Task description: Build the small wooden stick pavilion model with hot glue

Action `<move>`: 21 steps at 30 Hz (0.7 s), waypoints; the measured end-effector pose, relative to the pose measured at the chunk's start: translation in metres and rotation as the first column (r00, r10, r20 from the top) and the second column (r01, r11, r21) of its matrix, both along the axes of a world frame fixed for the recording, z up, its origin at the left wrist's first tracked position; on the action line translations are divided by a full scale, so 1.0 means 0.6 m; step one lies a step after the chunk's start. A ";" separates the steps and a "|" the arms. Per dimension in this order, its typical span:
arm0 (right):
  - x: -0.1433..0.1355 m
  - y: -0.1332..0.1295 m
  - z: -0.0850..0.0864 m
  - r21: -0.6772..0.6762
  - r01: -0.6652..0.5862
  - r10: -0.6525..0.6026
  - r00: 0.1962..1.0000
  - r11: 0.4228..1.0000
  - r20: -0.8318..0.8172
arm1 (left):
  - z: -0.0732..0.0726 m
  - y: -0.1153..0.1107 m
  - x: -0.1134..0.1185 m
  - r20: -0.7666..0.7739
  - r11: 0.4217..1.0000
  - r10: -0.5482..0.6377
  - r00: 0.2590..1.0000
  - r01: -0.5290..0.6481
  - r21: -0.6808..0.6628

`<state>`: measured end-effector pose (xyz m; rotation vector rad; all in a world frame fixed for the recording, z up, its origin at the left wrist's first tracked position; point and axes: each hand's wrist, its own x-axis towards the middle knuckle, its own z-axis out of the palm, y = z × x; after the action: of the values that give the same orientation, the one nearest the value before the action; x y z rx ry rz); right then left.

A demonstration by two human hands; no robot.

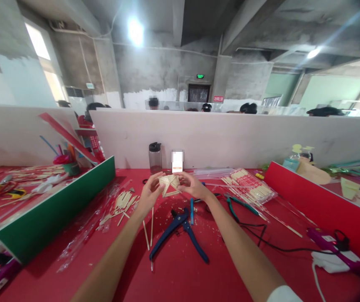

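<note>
Between my two hands I hold up a small frame built of wooden sticks (169,181), with triangular gaps between the sticks. My left hand (151,191) grips its left side, fingers closed at the edge. On the opposite side, my right hand (194,185) pinches the frame's right edge. Below it on the red table lie blue-handled cutters (180,228) with their handles spread. A blue pen-like stick (192,211) lies beside the cutters. Two loose wooden sticks (151,226) rest left of the cutters, and small wood scraps are scattered around.
A dark-lidded bottle (155,157) and a lit phone (177,161) stand by the white partition (129,136). Cut sticks (123,203) lie left; green-handled pliers (244,205), packaged sticks (252,184) and a black cable (289,249) lie right. Green (63,212) and red (324,205) dividers flank the table.
</note>
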<state>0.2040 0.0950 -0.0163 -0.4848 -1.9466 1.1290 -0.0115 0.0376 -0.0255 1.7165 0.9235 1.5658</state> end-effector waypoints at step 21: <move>-0.007 0.015 -0.030 0.059 0.076 -0.077 0.997 0.995 0.011 | -0.021 0.014 -0.005 -0.083 0.995 0.074 0.994 -0.069 0.069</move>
<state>0.1997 0.1040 -0.0346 -0.5319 -1.9499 1.0205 -0.0143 0.0457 -0.0380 1.8270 0.9956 1.5957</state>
